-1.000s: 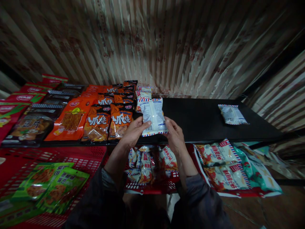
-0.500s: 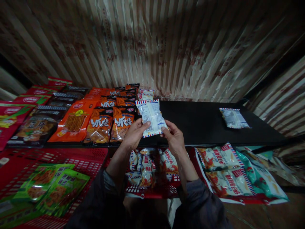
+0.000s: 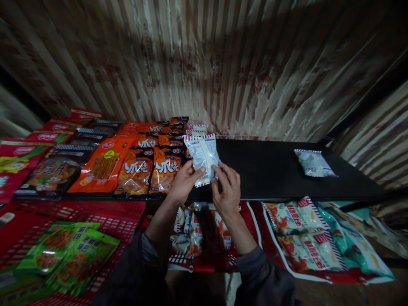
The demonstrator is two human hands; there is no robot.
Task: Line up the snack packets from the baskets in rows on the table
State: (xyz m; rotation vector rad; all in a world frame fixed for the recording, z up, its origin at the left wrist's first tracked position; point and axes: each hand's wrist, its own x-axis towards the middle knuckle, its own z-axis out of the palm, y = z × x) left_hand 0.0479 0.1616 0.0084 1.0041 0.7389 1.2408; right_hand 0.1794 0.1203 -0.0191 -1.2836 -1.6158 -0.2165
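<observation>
Over the black shelf's front edge I hold up a small white snack bag (image 3: 204,153) with red-and-blue striped ends. Its printed back and centre seam face me. My left hand (image 3: 185,180) grips its lower left side, thumb across the back. At the lower right, my right hand (image 3: 228,189) has its fingers apart, their tips touching the bag's back. Behind the held bag stand similar white bags (image 3: 197,127), partly hidden. Orange-and-black snack bags (image 3: 165,168) stand in rows just left of my left hand.
Another white bag (image 3: 314,162) lies on the right of the black shelf (image 3: 264,170). Red baskets (image 3: 130,216) below hold green packets (image 3: 83,259) and white snack bags (image 3: 196,229). Orange stick packs (image 3: 103,165), dark packs (image 3: 54,172) and red packs (image 3: 19,161) line the left.
My right hand has moved its thumb off the bag's back; its fingertips now touch there instead. My left hand still grips the bag. The view has shifted slightly.
</observation>
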